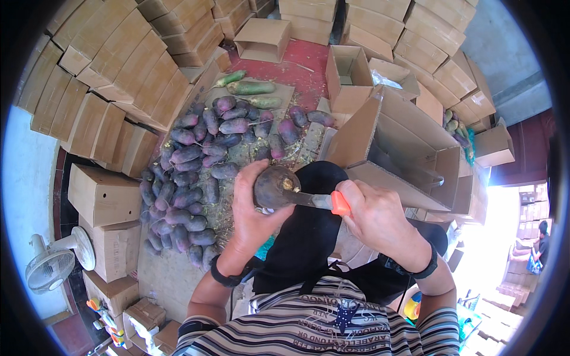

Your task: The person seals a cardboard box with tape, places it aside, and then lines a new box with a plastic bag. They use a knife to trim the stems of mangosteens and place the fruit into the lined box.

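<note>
My left hand (pixel 249 213) is wrapped around a dark purple-black radish (pixel 268 190), with its pale, trimmed end facing up toward me. In my right hand (pixel 378 218) is a knife (pixel 318 201) with a bright orange handle. Its blade, stained dark, lies across the near side of the radish's cut end; how deep it sits there I cannot tell. Both hands are above my black-clad thighs. A heap of purple radishes (pixel 187 153) spreads over cardboard on the floor beyond my left hand. Several green radishes (pixel 254 87) lie at its far edge.
A large open carton (pixel 407 147), lined with clear plastic, stands close by my right arm. Stacked cardboard boxes (pixel 120 58) line the left and far sides. A white fan (pixel 51 267) is at the left. Another person (pixel 542 244) sits far off at the right.
</note>
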`<action>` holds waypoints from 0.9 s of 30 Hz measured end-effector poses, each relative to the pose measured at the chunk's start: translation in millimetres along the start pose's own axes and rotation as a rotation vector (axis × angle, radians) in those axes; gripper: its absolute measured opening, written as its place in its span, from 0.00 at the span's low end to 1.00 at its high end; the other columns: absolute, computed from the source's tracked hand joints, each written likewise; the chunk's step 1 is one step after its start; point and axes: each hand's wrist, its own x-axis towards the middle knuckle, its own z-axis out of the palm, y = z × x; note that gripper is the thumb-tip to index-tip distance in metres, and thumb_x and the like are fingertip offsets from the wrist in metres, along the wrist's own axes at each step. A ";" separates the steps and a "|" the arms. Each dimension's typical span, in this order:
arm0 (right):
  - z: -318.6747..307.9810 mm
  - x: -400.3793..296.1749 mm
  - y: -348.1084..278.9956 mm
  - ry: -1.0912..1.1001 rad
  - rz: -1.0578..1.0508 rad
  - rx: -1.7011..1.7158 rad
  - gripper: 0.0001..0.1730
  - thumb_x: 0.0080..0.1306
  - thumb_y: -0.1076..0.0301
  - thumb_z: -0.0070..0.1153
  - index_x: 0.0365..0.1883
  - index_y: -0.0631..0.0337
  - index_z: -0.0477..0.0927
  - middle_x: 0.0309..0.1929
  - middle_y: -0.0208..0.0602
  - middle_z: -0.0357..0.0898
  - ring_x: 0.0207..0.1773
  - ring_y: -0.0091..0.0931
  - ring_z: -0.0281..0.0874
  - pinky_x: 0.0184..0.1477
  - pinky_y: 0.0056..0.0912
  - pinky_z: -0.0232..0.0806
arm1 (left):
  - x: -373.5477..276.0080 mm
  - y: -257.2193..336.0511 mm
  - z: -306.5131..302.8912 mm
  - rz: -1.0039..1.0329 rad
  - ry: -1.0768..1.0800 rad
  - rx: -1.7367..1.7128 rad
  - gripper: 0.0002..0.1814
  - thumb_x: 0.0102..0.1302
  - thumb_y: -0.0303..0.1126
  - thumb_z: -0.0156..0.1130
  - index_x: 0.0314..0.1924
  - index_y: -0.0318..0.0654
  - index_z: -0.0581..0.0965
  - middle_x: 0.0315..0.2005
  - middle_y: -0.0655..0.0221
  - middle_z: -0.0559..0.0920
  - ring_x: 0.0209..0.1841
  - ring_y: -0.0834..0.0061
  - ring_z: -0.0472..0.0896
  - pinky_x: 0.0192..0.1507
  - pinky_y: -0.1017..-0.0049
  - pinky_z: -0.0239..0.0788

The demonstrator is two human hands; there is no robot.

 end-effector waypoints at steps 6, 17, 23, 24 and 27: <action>2.8 3.5 -2.6 0.016 0.020 -0.011 0.14 0.52 0.73 0.58 0.35 0.62 0.68 0.24 0.39 0.71 0.24 0.38 0.75 0.25 0.37 0.68 | -1.0 2.7 1.7 0.024 0.063 0.018 0.39 0.41 0.24 0.73 0.57 0.34 0.68 0.51 0.60 0.74 0.53 0.65 0.75 0.58 0.69 0.64; 12.5 21.0 16.3 -0.002 -0.076 -0.266 0.14 0.50 0.71 0.59 0.32 0.60 0.68 0.22 0.37 0.70 0.23 0.36 0.76 0.23 0.35 0.67 | -3.3 -9.5 -25.1 -0.137 -0.435 -0.455 0.41 0.39 0.28 0.78 0.57 0.37 0.70 0.52 0.60 0.75 0.56 0.62 0.73 0.60 0.67 0.62; 10.4 26.3 24.6 0.042 0.049 -0.005 0.13 0.55 0.69 0.59 0.33 0.62 0.68 0.25 0.42 0.76 0.27 0.41 0.77 0.28 0.42 0.69 | 2.4 -8.3 -28.5 -0.223 -0.579 -0.640 0.44 0.39 0.31 0.80 0.58 0.36 0.70 0.52 0.62 0.76 0.57 0.69 0.72 0.62 0.68 0.60; 7.7 25.7 31.8 0.021 0.087 -0.049 0.13 0.55 0.69 0.59 0.33 0.62 0.68 0.24 0.43 0.76 0.27 0.41 0.78 0.28 0.43 0.69 | 2.9 -16.0 -28.9 -0.290 -0.553 -0.718 0.42 0.41 0.29 0.78 0.59 0.36 0.69 0.55 0.65 0.74 0.59 0.70 0.71 0.63 0.71 0.59; -15.0 9.0 66.6 0.133 0.162 -0.195 0.12 0.57 0.67 0.57 0.33 0.62 0.68 0.25 0.46 0.76 0.29 0.45 0.77 0.30 0.46 0.69 | -5.6 -49.3 -35.1 -0.653 -0.443 -1.055 0.43 0.48 0.39 0.76 0.61 0.30 0.65 0.48 0.58 0.77 0.47 0.69 0.79 0.48 0.69 0.73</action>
